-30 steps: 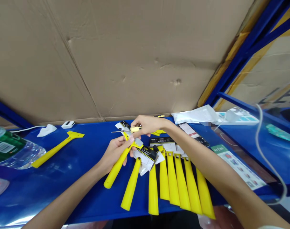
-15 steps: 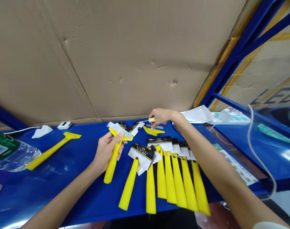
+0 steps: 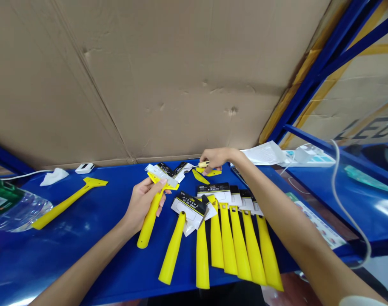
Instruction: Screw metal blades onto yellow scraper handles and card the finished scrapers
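Observation:
My left hand (image 3: 143, 199) is wrapped round a yellow scraper (image 3: 151, 219), its thumb on the metal blade (image 3: 170, 182) that lies across the scraper's head. Farther back, my right hand (image 3: 214, 158) is closed with a yellow-handled screwdriver (image 3: 203, 164) in it, the shaft pointing left. Its fingertips reach down to small yellow cover plates (image 3: 201, 177) on the table. Whether they grip a plate is hard to make out. Between the hands lie black-and-white packaging cards (image 3: 183, 171).
Several yellow scrapers with card sleeves (image 3: 234, 244) lie in a row in front. Another yellow scraper (image 3: 69, 202) lies at left beside a water bottle (image 3: 17, 204). A white box (image 3: 84, 168) and crumpled tissue (image 3: 54, 177) are behind. Cardboard (image 3: 181, 85) walls the back of the blue table (image 3: 107, 263).
My right hand has shifted slightly right and down onto the yellow plates, and one plate has turned apart from the other. My left hand still holds the scraper in nearly the same place.

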`<control>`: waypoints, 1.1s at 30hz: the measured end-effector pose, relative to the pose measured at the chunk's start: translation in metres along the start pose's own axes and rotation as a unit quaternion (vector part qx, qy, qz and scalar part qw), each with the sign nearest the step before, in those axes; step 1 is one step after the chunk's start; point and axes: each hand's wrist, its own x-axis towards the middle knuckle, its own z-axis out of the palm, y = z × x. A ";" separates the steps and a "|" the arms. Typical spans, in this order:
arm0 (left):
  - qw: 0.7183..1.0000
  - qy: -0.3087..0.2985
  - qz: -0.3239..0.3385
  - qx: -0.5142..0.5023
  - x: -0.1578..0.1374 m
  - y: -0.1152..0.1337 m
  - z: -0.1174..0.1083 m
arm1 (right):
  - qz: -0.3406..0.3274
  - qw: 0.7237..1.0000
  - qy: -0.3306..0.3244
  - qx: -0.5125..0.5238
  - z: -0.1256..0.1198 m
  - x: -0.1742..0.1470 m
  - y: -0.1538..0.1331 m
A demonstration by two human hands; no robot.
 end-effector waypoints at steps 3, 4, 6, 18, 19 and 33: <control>1.000 0.002 -0.006 0.003 0.000 0.001 0.000 | -0.123 0.982 0.127 0.072 -0.015 -0.028 -0.009; 1.000 0.000 -0.009 0.004 0.000 0.001 0.000 | -0.155 0.964 0.179 0.116 -0.019 -0.037 -0.015; 1.000 -0.005 -0.015 0.008 0.000 0.001 0.000 | -0.206 0.913 0.282 0.209 -0.024 -0.053 -0.027; 1.000 -0.012 -0.010 0.001 0.001 -0.002 -0.002 | -0.261 0.860 0.325 0.295 -0.017 -0.085 -0.077; 1.000 -0.013 -0.007 -0.001 0.001 -0.002 -0.002 | -0.259 0.863 0.320 0.293 -0.016 -0.085 -0.078; 0.993 -0.100 -0.010 0.054 0.001 -0.007 -0.002 | -0.231 0.952 0.114 0.168 0.032 -0.028 -0.099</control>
